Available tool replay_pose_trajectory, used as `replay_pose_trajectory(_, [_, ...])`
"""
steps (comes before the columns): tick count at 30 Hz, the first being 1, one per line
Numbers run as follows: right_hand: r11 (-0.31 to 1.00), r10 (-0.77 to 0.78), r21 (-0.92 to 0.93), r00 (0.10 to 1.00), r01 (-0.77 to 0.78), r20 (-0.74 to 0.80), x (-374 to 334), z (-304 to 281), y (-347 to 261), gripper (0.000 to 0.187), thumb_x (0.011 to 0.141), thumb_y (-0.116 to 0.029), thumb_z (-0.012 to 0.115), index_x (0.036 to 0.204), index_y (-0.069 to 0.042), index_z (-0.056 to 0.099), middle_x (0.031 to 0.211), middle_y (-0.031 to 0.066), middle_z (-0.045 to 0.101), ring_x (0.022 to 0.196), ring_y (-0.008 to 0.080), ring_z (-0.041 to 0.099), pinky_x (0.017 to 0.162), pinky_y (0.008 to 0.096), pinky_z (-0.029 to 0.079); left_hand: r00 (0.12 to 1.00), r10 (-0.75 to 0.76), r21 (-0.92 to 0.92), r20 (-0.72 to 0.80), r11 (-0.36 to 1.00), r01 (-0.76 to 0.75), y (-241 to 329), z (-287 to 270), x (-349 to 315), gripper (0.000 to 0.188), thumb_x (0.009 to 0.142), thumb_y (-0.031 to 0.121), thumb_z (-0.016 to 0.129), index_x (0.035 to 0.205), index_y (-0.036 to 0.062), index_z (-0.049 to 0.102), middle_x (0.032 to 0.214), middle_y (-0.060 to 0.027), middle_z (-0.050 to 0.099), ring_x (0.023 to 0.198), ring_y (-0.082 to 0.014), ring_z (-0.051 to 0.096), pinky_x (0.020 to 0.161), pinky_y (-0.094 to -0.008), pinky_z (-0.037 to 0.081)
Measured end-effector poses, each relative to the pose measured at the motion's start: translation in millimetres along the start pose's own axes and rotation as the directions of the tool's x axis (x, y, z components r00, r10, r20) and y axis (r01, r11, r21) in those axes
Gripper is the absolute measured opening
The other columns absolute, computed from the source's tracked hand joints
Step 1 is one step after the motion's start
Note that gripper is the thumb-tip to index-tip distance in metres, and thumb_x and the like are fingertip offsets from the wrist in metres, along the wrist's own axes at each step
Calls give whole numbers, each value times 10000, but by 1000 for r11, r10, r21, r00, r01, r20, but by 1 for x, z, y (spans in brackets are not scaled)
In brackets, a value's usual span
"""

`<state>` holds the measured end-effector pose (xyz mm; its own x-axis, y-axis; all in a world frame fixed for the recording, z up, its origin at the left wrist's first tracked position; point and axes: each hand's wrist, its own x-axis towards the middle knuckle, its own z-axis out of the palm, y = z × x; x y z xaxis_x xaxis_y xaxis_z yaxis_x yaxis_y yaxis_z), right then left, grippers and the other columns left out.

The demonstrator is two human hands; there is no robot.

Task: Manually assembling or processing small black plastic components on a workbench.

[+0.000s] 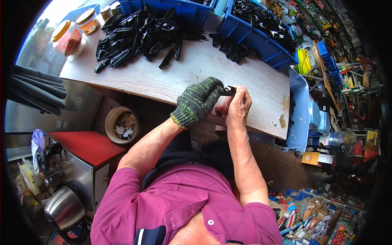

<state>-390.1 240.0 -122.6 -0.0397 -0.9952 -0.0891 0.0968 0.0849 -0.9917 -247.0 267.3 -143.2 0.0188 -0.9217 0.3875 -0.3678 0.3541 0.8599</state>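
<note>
Far L, lidded jars [70, 43] are standing on the wood-grain table [143, 81] beside a big pile of blk parts [141, 36]; these are looking like thin moulded plastic, so prob. light & stiff, a bit slick, w/ slim edges that might snap if bent. Approx. mid-view, over the table's near side, the gloved L hand [199, 100] is making a near-fist, knuckles up, fingers curling round one end of a small blk piece [228, 91]; the fingertips are hiding, so can't tell exactly how they're gripping. The piece itself is sitting betw. the two hands, only a short dark bit showing. Best hold is prob. by its ends or thicker body, not thin tips; the glove's knit should be helping w/ grip. Just R of it, the bare R hand [238, 107] is pinching the other end betw. thumb & index, gap narrow, other fingers bending in below. Further R, loose parts [233, 50] are lying by a blue bin [255, 45] that's holding lots more.
</note>
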Motion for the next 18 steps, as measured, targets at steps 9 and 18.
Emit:
replay_pose_trajectory(9, [971, -237, -59, 965, 231, -116, 11, -16, 17, 278, 1007, -205, 514, 742, -123, 502, 646, -64, 411, 578, 42, 387, 520, 230, 332, 975, -222, -52, -3, 974, 222, 18, 42, 11, 343, 1017, 253, 551, 1313, 81, 574, 1129, -189, 691, 975, -379, 680, 834, -470, 532])
replay_pose_trajectory(18, [988, 63, 144, 995, -52, -73, 2, -10, -2, 309, 1001, -277, 498, 747, -100, 485, 532, -5, 367, 447, 132, 421, 500, 367, 550, 976, 159, 226, -147, 966, -123, 2, 7, -1, 309, 949, 226, 644, 1211, 61, 629, 1098, -179, 670, 1005, -367, 650, 856, -470, 515])
